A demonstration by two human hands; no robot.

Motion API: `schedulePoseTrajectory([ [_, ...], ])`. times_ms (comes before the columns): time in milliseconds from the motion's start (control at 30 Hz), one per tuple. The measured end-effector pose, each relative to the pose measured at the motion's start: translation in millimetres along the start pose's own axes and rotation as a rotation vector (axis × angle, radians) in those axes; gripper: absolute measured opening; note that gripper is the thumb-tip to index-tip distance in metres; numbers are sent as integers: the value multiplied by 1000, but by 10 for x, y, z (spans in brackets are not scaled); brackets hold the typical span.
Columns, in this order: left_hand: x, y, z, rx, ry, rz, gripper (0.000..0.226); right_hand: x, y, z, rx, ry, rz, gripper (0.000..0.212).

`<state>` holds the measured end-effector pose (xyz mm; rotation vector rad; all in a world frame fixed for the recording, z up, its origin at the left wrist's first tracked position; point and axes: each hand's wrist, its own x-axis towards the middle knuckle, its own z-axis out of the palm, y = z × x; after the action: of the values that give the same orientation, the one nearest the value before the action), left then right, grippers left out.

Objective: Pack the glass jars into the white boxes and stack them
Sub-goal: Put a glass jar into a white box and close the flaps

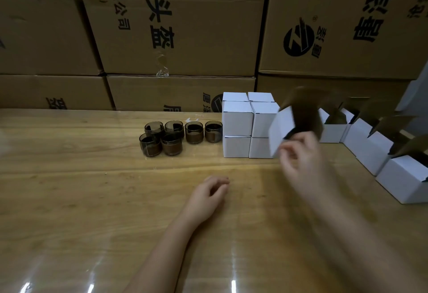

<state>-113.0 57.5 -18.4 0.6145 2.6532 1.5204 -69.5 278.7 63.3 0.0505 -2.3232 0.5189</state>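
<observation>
Several dark glass jars [171,144] stand in a cluster on the wooden table [92,200], left of a stack of closed white boxes [237,119] two layers high. My right hand [298,153] grips an open white box [281,130], tilted and blurred, with its brown inner flaps up, just right of the stack. My left hand [208,194] rests on the table in front of the jars, fingers loosely curled and holding nothing.
A row of open white boxes [370,151] with raised flaps runs along the right side of the table. Large brown cartons [180,37] are stacked as a wall behind the table.
</observation>
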Motion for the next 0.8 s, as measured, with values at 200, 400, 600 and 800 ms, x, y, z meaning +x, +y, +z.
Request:
schedulePoseTrajectory([
  [200,-22,-46,-23,-299,214,-30,28,-497,-615,563,116,-238,-53,22],
  [400,-24,-43,-32,-396,114,-14,38,-697,-732,793,256,-303,-167,26],
  [600,26,-116,22,-297,125,-56,43,-685,-496,696,404,-124,-200,20],
  [800,10,-103,26,-202,145,-65,41,-651,-297,795,446,107,230,36],
])
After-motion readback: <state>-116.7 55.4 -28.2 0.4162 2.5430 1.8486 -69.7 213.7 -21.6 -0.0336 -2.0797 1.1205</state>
